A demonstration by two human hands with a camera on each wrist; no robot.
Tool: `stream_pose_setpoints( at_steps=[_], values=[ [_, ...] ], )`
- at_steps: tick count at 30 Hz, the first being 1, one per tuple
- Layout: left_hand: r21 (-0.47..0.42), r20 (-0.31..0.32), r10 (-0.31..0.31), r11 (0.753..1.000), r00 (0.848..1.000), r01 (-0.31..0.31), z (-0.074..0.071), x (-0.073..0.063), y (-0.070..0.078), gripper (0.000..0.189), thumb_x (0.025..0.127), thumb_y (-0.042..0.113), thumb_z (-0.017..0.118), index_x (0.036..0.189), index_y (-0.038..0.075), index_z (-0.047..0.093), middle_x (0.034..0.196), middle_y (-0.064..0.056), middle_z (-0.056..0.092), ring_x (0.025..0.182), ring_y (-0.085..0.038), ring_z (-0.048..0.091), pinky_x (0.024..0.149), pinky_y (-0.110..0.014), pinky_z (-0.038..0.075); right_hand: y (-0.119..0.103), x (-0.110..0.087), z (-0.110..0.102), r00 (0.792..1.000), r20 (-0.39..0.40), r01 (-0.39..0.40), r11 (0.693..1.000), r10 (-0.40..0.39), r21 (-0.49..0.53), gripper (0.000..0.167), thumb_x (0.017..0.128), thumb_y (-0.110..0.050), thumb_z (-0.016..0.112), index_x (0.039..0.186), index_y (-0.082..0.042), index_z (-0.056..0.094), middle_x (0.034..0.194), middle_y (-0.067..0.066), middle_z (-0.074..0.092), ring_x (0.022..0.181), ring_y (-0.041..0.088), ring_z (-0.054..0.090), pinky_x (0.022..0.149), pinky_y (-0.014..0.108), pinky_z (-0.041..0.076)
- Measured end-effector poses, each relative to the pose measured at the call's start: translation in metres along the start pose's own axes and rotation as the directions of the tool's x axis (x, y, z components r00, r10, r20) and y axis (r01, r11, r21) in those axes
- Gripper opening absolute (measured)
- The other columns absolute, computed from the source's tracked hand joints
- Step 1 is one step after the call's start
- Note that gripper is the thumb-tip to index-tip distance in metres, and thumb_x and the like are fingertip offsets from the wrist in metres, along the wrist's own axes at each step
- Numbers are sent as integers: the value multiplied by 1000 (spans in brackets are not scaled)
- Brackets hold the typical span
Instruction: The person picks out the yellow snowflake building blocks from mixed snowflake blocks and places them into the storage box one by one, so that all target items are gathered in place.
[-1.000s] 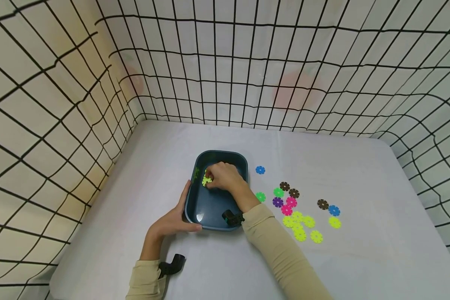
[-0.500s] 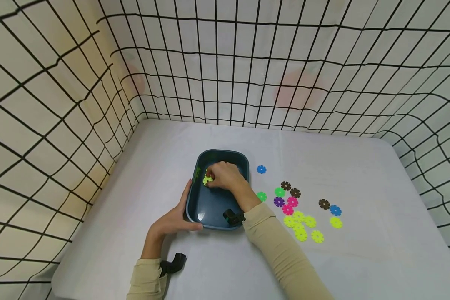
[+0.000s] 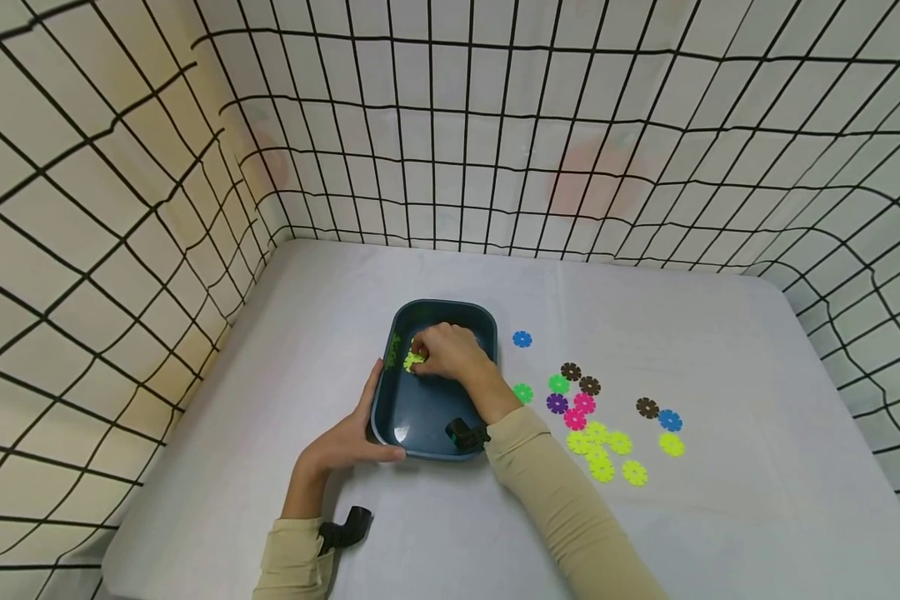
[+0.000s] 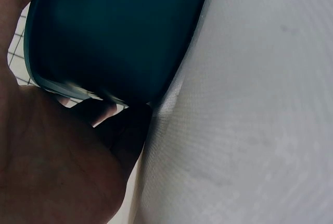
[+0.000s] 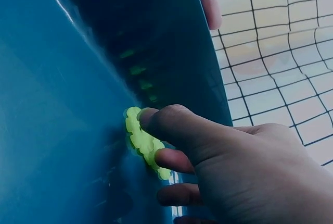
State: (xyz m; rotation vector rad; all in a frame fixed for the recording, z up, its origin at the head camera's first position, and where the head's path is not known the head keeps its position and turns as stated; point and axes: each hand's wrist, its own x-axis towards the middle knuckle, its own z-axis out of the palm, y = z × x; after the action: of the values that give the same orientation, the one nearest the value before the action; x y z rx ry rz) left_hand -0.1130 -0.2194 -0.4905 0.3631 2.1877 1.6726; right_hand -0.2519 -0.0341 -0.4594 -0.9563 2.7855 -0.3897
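A dark blue plastic tray (image 3: 427, 417) stands on the table, in the middle of the head view. My left hand (image 3: 345, 437) grips its near left corner, thumb at the front rim and fingers along the left side. Inside the tray, my right hand (image 3: 450, 354) pinches yellow-green flower-shaped discs (image 5: 139, 135) near the left wall. Its thumb lies on the upper end of these overlapping discs and a fingertip at their side, as the right wrist view shows. The tray's wall (image 5: 177, 62) carries their green reflection. Part of the discs is hidden behind the fingers.
Right of the tray lie several loose discs: yellow ones (image 3: 600, 467), pink (image 3: 575, 418), purple (image 3: 557, 404), green (image 3: 558, 384), brown (image 3: 647, 407) and blue (image 3: 671, 420). A black wire grid (image 3: 461, 162) borders the white table (image 3: 720, 517) at the back and sides.
The yellow-green discs at my right fingertips have tilted slightly. Both hands and the tray stay in nearly the same place.
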Motion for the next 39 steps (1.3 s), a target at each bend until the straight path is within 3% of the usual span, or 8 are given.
stream_pose_setpoints(
  at_steps=[11,20,29,39],
  values=[
    [16,3,-14,1000,1000,14,5,0,-1,129,74,32,82,153,31,-20,163,-9,-13,144,-38,13,111,-59,26,-2,-5,-1,1000,-12,-12,1000,12,8,33,85,-44,72,110,-22,72,101,-7,71,87,10,64,75,30,53],
    [14,25,-18,1000,1000,17,10,1,-5,128,75,30,81,153,31,-21,164,-10,-11,144,-36,17,110,-54,30,-11,-12,-11,998,-58,18,1000,-17,8,32,83,-46,73,105,-22,73,94,-7,70,78,8,61,67,26,50],
    [20,5,-21,1000,1000,21,6,1,0,128,74,29,81,152,37,-20,163,-10,-11,145,-36,13,111,-56,29,-19,-21,-41,992,-124,26,999,-23,22,38,82,-48,73,108,-19,72,98,-3,73,86,10,64,76,32,53],
    [21,-28,24,999,999,-24,4,-1,0,131,73,27,82,154,26,-20,163,-9,-17,148,-38,1,113,-64,19,-18,-43,-63,980,-201,21,999,-15,28,38,81,-48,74,107,-20,72,96,-3,72,85,10,64,74,33,53]
  ],
)
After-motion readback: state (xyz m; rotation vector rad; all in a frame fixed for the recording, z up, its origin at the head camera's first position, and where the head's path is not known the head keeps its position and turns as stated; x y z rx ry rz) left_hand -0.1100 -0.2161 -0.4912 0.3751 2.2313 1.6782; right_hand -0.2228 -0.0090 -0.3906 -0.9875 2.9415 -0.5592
